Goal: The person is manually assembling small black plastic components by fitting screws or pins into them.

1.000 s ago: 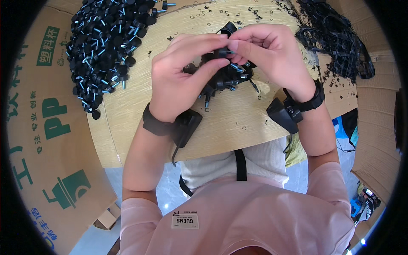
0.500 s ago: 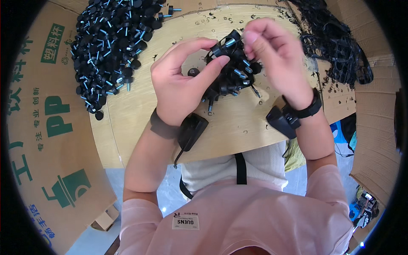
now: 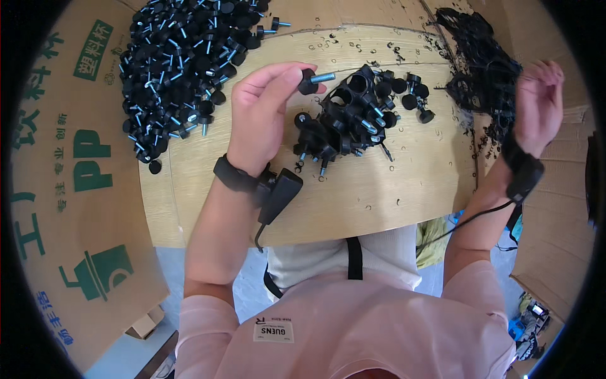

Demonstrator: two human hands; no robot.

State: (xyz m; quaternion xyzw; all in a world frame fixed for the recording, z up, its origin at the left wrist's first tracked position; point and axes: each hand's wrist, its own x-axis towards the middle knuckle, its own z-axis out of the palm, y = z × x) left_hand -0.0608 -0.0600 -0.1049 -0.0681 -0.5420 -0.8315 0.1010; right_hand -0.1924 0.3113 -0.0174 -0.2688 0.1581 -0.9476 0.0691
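Observation:
My left hand is raised over the table, its thumb and fingers closed on a thumb screw with a round black head. The silvery-blue threaded shank points right. Just right of it lies a cluster of black moulded plastic parts, with several similar screws in and around it. My right hand is off at the far right, beside a heap of black plastic scrap. Its fingers look loosely apart, and nothing shows in them. Both wrists wear black straps with small boxes.
A large pile of black-headed screws covers the back left of the wooden table. A few loose screws lie right of the cluster. Small black rings and crumbs are scattered at the back. Cardboard walls stand on both sides.
My right hand has moved from the cluster to the far right, by the scrap heap. My left hand has lifted slightly away from the cluster, holding one thumb screw. The view has shifted a little.

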